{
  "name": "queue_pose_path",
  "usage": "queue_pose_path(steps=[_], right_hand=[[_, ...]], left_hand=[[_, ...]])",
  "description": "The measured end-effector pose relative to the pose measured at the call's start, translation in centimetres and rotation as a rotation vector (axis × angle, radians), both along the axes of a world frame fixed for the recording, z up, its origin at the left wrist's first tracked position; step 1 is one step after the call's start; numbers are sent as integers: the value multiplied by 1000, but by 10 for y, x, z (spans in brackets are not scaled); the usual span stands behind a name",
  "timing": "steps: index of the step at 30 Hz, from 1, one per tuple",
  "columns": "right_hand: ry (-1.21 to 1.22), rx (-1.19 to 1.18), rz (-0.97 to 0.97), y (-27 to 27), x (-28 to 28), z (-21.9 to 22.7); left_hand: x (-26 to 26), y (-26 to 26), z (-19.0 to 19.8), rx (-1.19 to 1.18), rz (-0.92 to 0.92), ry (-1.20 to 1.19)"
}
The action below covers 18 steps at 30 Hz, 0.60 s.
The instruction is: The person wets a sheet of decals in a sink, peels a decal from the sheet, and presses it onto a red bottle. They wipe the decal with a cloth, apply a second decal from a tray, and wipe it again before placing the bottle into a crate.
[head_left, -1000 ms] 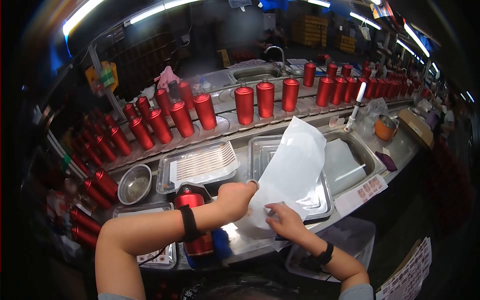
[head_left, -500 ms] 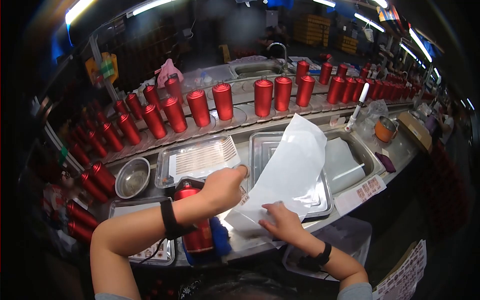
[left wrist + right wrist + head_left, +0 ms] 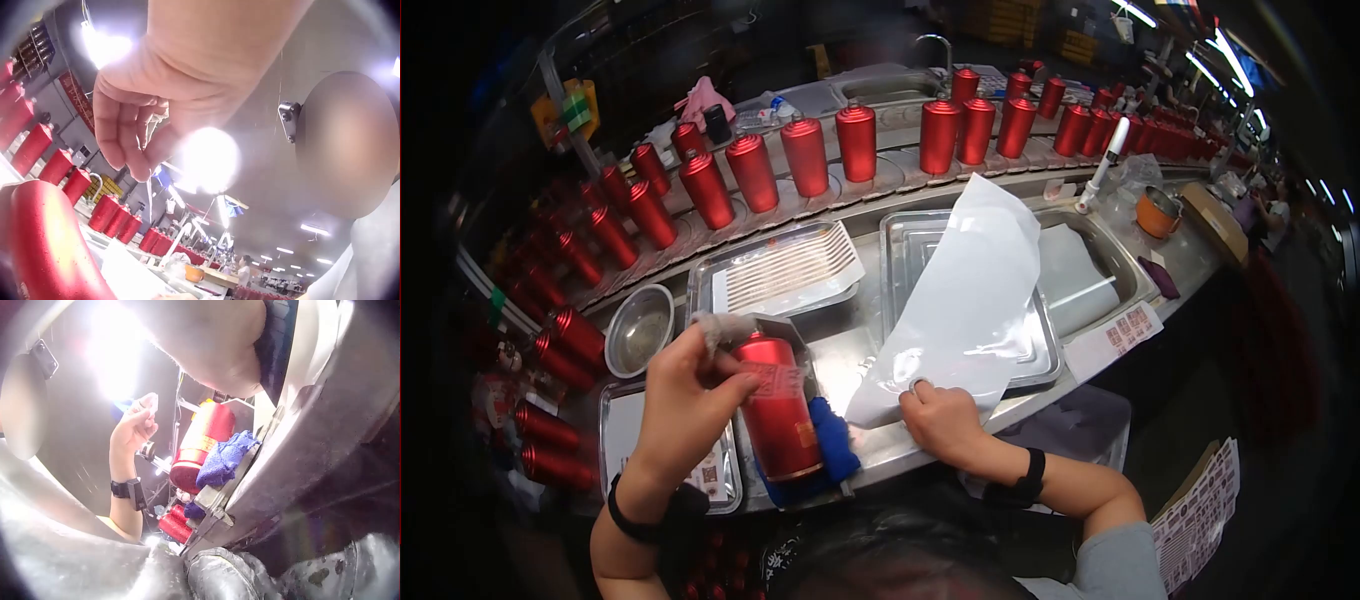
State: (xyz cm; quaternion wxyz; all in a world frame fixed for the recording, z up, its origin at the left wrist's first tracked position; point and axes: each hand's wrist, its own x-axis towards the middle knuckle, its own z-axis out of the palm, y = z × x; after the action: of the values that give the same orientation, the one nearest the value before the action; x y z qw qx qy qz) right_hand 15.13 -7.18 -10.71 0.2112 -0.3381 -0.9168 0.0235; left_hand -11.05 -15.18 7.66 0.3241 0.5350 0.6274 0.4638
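Observation:
My left hand (image 3: pixel 680 400) is beside the upper part of a red bottle (image 3: pixel 785 440), thumb and fingers pinching a thin clear film with reddish print (image 3: pixel 774 382) that overlaps the bottle's front. The bottle leans in a dark holder, a blue cloth (image 3: pixel 832 440) against its lower side. In the left wrist view, the left hand (image 3: pixel 162 94) has bent fingers and thumb close together. My right hand (image 3: pixel 948 428) curls its fingers at the lower edge of a large white sheet (image 3: pixel 970 290), which lies across a clear tray (image 3: pixel 1050 350). The right wrist view shows the bottle (image 3: pixel 209 434) and cloth (image 3: pixel 225 459).
A striped sheet (image 3: pixel 790 270) lies in another tray behind the bottle, with a metal bowl (image 3: pixel 640 330) to its left. Red bottles (image 3: pixel 857 145) line the rack behind. To the right are a sink (image 3: pixel 1135 270), a white tap (image 3: pixel 1105 165) and a printed sheet (image 3: pixel 1115 340).
My left hand has moved left from the white sheet to the bottle, with the printed film. My right hand has drawn its fingers in at the sheet's edge. The head view has tipped downward.

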Motion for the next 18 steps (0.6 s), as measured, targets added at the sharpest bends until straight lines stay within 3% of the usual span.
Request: queue_pose_path(steps=[6, 18], right_hand=[[13, -16, -33, 7, -8, 12], [179, -80, -49, 10, -7, 85]], left_hand=[[-28, -29, -18, -6, 77, -160], [-66, -54, -48, 40, 173, -307]])
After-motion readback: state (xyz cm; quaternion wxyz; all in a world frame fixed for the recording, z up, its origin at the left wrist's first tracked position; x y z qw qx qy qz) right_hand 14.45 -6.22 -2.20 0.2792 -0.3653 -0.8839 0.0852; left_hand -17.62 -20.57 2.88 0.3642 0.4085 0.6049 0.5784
